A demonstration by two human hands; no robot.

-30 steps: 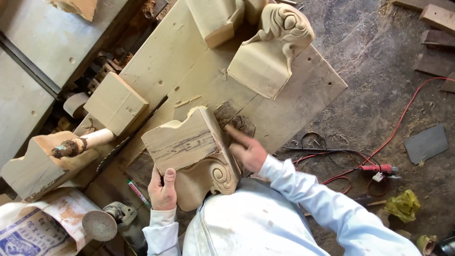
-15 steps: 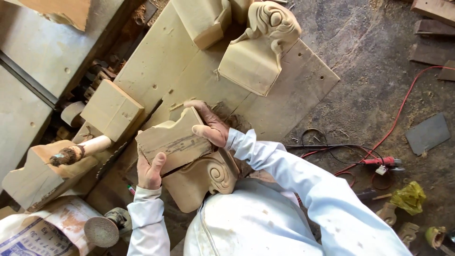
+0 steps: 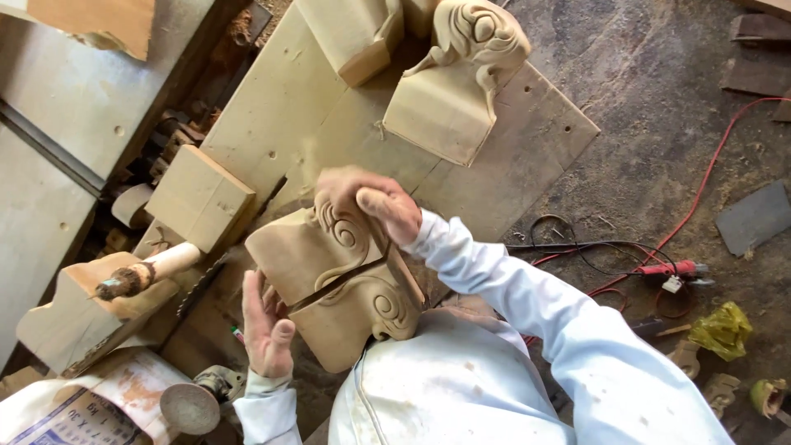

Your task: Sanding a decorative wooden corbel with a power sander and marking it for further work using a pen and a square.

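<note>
Carving (image 3: 338,284): pale wood block with scrolls cut in its face, tilted up on edge at the near end of the board, against the person's chest. A dark strap or groove runs across its face.
Board (image 3: 527,156): pale plywood sheet with small holes; the landmark for all that follows.
Right hand (image 3: 367,202): on the carving's far top edge, fingers curled over the scrollwork, gripping the edge.
Left hand (image 3: 265,317): at the carving's near left side, palm to the wood, fingers spread and straight, not closed round anything.
Sleeves: white, both arms; white garment below the carving.
Lion block (image 3: 461,78): carved curled figure on a square base, at the board's far end, well apart from the carving.
Plain block (image 3: 350,33): at the board's far edge, just left of the lion block.
Square block (image 3: 200,198): on the board's left edge, near the carving but apart from it.
Mallet (image 3: 148,272): pale handle with a dark head, lying on a rough wood piece left of the board.
Sander (image 3: 198,404): round disc tool, off the board's near left corner.
Red cable (image 3: 700,189): on the floor right of the board, ending at a red plug (image 3: 667,269).
Yellow bag (image 3: 725,330): on the floor, right of the board.
</note>
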